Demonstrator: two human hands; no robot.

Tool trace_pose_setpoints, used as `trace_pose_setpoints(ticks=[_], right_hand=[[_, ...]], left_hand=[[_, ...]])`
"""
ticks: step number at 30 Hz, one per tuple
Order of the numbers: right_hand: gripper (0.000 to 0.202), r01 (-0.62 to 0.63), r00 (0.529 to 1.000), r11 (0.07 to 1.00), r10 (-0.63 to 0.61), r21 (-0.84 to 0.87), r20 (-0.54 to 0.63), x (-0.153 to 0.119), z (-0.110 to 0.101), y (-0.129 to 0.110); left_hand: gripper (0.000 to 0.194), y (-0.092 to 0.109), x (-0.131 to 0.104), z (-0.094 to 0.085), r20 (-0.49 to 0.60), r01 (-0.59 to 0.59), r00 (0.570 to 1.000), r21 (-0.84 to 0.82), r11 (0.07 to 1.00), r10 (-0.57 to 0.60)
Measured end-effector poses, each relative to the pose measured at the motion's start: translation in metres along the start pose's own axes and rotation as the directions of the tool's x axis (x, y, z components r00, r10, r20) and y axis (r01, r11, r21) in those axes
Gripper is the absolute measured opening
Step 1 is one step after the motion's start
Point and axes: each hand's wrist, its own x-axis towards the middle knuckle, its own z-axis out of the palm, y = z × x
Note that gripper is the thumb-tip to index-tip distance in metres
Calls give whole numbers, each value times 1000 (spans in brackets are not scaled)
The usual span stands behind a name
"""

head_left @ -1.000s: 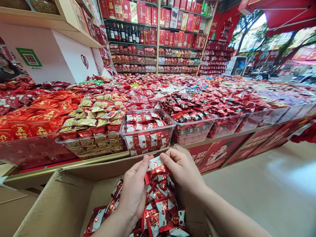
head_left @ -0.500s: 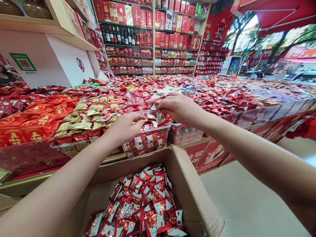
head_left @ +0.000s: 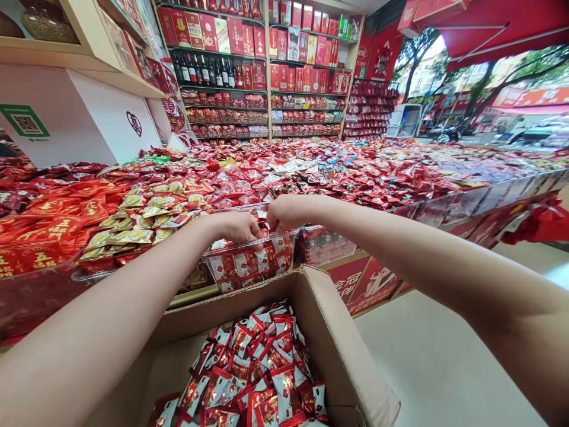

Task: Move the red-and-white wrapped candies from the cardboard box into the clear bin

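Both hands are over a clear plastic bin (head_left: 217, 250) near mid-view, wrists bent and fingers turned down among its red-and-white packets (head_left: 246, 264). Left hand (head_left: 241, 226): at about 9 o'clock from the right, fingers curled inside the rim; whether it pinches a packet can't be made out. Right hand (head_left: 283, 211): just beside the left, knuckles up, fingers bent downward and partly hidden; its grip is likewise unclear. The packets show in rows through the bin's front wall.

At 6 o'clock from the bin, an open cardboard carton (head_left: 333, 338) holds a loose heap of red-and-white sweets (head_left: 253, 367). Gold packets (head_left: 133, 228) lie toward 9 o'clock; a neighbouring bin (head_left: 326, 247) sits at 3. Dark bottles (head_left: 204, 72) stand shelved between 11 and 12.
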Motion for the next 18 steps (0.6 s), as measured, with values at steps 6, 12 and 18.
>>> trace_pose_setpoints(ticks=[6, 12, 18], right_hand=[[29, -42, 976, 999, 47, -30, 211, 18, 0, -6], [14, -77, 937, 997, 77, -14, 339, 39, 6, 0], [10, -136, 917, 990, 115, 30, 382, 37, 1, 0]], left_hand=[[23, -2, -1, 4, -38, 9, 999, -9, 1000, -10], [17, -1, -1, 3, -60, 4, 998, 6, 1000, -4], [17, 0, 0, 2, -41, -15, 999, 33, 999, 16]])
